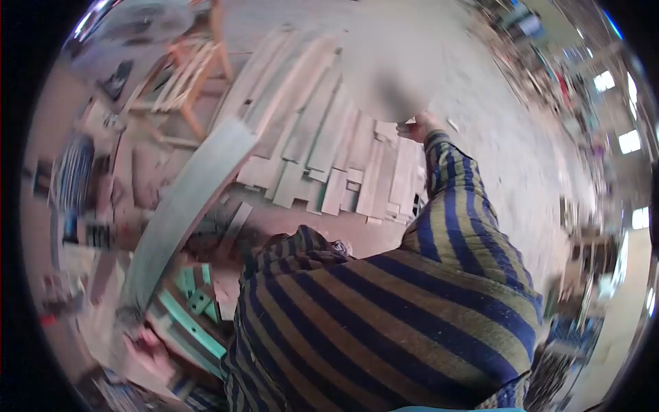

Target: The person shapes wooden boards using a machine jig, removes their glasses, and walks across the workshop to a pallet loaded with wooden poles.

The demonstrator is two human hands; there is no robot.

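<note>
At the lower left, my left hand (149,353) is close below the near end of a long, pale wooden board (192,182). Its fingers look apart, and blur hides whether they touch the board. The board slants up and away, its far end overlapping a layer of other planks (309,137). My right hand (427,128) is stretched out ahead, beyond the planks' right side. Its fingers are closed around something small and dark, partly covered by a grey blurred patch, and I cannot make out what it is.
Green metal parts (192,312) stand beside my left arm. A wooden chair frame (182,82) is at the upper left, near a dark ribbed cylinder (75,168) that looks like a motor. Timber stacks (522,69) line the far right side of the concrete floor (501,151).
</note>
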